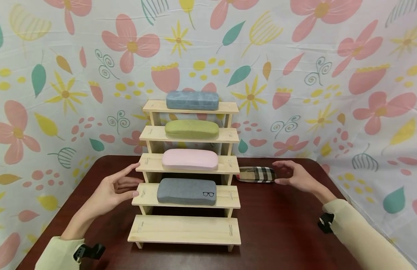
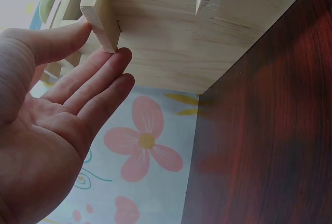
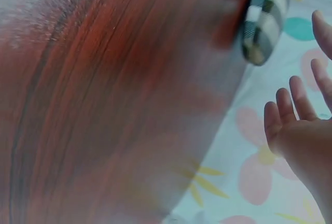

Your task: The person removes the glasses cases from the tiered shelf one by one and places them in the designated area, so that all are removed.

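A tiered wooden stand (image 1: 184, 229) rises in steps in the head view. My left hand (image 1: 110, 197) is at its left side, fingertips right at the ends of the middle boards. In the left wrist view the thumb and extended fingers of that hand (image 2: 62, 89) meet a board end (image 2: 101, 24). To the right of the stand, a plaid glasses case (image 1: 257, 174) lies on the table. My right hand (image 1: 297, 177) reaches toward its right end with thumb and fingers spread. The right wrist view shows a gap between this hand (image 3: 303, 115) and the plaid case (image 3: 264, 16).
From the top board down sit a blue glasses case (image 1: 192, 100), a green one (image 1: 191, 129), a pink one (image 1: 189, 159) and a grey one (image 1: 186, 192) with a glasses print. The bottom board is bare. Floral cloth (image 1: 208, 45) hangs behind the dark table (image 1: 276, 232).
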A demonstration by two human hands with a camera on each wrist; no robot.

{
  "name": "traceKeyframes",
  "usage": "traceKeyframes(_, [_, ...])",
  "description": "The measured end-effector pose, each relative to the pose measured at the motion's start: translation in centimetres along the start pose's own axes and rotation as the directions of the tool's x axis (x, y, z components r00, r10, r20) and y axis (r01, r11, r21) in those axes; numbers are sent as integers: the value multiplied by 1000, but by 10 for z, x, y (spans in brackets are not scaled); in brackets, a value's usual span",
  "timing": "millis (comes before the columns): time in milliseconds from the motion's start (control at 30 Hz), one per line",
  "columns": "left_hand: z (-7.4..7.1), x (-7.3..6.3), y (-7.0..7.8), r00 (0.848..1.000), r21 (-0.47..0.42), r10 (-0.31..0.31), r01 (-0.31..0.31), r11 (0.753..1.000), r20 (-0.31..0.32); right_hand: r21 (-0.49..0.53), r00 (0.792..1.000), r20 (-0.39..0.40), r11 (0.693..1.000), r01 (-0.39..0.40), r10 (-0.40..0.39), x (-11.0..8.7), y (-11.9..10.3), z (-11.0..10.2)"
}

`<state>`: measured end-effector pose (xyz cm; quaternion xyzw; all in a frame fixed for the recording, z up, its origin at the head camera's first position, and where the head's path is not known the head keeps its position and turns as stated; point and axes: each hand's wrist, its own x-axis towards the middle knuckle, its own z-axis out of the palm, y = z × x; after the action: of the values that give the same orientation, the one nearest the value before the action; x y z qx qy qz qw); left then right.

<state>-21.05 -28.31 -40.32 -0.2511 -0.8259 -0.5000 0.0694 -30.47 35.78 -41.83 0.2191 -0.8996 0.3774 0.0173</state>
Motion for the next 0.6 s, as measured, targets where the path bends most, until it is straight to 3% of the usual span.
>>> traceKeyframes(300, [-1,0,0,1000,-11,5,-5,1000,-2,-105,999,-36,994,32,-36,-24,-40,-1])
traceKeyframes(600, [0,0,0,1000,11,6,-6,1000,1,-156,989,-98,983,95,-111,-46,-73,11])
